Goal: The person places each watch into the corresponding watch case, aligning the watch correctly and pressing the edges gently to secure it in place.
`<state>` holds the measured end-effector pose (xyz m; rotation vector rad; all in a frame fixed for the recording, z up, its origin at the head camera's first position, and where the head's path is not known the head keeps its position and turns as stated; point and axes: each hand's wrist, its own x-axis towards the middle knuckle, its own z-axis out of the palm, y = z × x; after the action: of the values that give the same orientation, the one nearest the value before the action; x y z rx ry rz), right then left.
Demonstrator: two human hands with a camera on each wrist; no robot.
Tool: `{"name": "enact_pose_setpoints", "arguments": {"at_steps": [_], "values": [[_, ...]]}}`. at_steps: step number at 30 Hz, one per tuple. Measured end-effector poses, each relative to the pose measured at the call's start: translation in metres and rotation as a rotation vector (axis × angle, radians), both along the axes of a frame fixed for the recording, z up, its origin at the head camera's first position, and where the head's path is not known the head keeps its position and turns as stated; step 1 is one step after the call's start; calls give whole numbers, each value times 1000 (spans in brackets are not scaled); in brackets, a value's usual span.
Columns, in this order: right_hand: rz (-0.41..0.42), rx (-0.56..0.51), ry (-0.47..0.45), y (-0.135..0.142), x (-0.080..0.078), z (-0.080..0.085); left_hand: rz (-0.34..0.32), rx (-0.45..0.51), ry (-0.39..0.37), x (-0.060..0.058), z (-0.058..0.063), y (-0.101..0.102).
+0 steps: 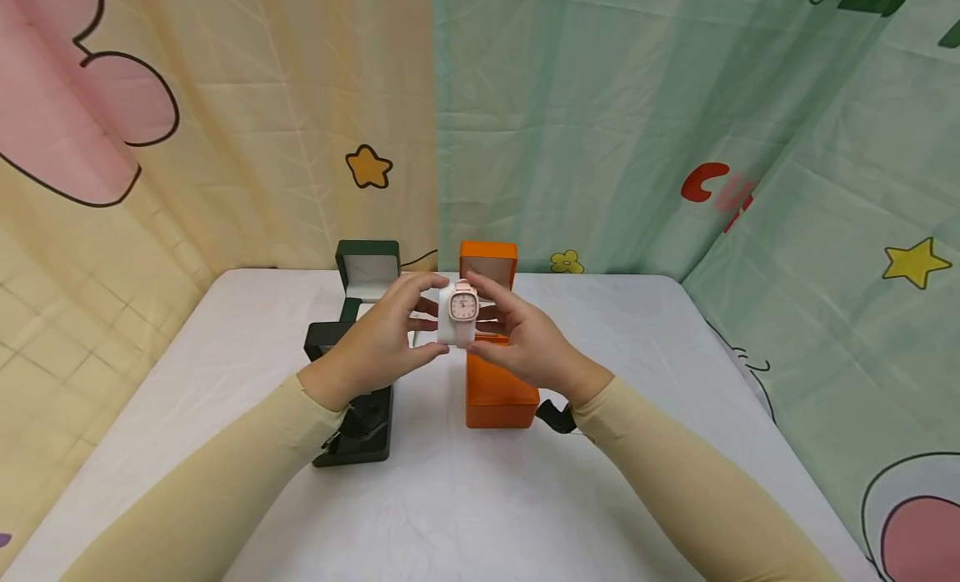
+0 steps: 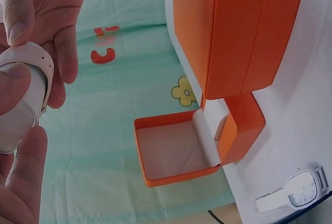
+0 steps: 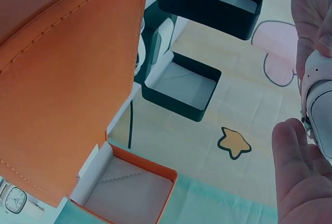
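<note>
Both hands hold a watch [image 1: 463, 307] with a pale pink strap, wrapped round a white cushion [image 1: 446, 315], raised over the table. Its square dial faces me. My left hand [image 1: 382, 336] pinches the cushion's left side, thumb below and forefinger above. From the right, my right hand [image 1: 536, 336] grips it the same way, the other fingers spread behind. The left wrist view shows the back of the cushion [image 2: 21, 105] with the strap [image 2: 36, 55] looped over its end. An orange watch box [image 1: 502, 394] with its lid down stands below the right hand.
Behind it an orange box stands with its lid [image 1: 487, 261] raised. On the left are two dark green boxes, lids [image 1: 367, 269] up, the nearer box [image 1: 367, 436] partly behind my left arm. Another watch [image 2: 303, 187] lies on the white table [image 1: 450, 515]. Printed curtains [image 1: 637, 148] surround the table.
</note>
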<state>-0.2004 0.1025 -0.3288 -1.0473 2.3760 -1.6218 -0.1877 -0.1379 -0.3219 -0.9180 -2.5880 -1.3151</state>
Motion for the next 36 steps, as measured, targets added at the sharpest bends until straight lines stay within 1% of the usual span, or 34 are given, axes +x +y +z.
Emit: {"name": "enact_pose_setpoints", "arguments": {"at_steps": [13, 17, 20, 25, 27, 31, 36], "values": [[-16, -5, 14, -2, -2, -3, 12, 1, -3, 0, 0, 0], [-15, -9, 34, -3, -2, -3, 19, -5, -1, 0, 1, 1], [-20, -1, 72, -4, -1, -3, 20, -11, 8, 0, 0, 0], [-19, 18, 166, -4, -3, -7, 14, -23, 18, -1, -1, -2], [-12, 20, 184, -4, -3, -8, 13, -28, 18, -2, -2, -3], [6, 14, 180, -3, -3, -8, 2, -21, 6, -2, -3, -3], [30, -52, 116, -2, -2, -8, -20, 3, -22, -2, -3, -4]]}}
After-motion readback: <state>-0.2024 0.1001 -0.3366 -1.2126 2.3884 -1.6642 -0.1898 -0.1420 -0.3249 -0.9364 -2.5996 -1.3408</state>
